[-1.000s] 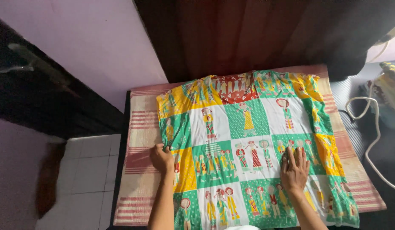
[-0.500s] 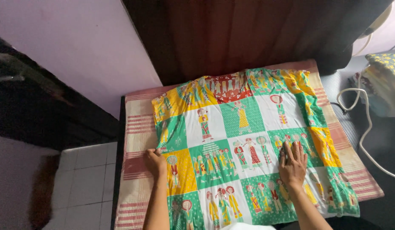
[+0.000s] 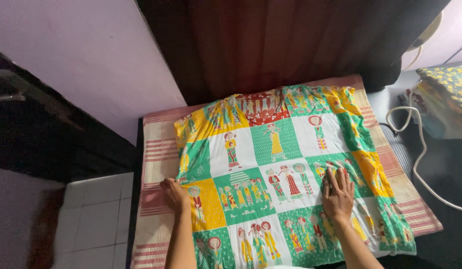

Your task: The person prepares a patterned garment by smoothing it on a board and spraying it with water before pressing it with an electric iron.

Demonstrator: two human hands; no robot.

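At frame centre, patchwork cloth [image 3: 285, 169] spread flat over striped mat [image 3: 153, 164] on worktop. Left hand [image 3: 175, 194] at cloth's left edge, grip curled, pinch unclear. Right hand [image 3: 338, 192] flat, fingers spread, pressing cloth. Mostly smoothed; top edge and right side wrinkled, no fold yet.

The left hand [image 3: 175, 194] grips the left edge of a patchwork garment [image 3: 285, 164] (green, yellow and white squares with printed figures), while the right hand [image 3: 338, 192] presses flat on it, fingers spread. Beneath both lies a striped cloth [image 3: 156, 154].
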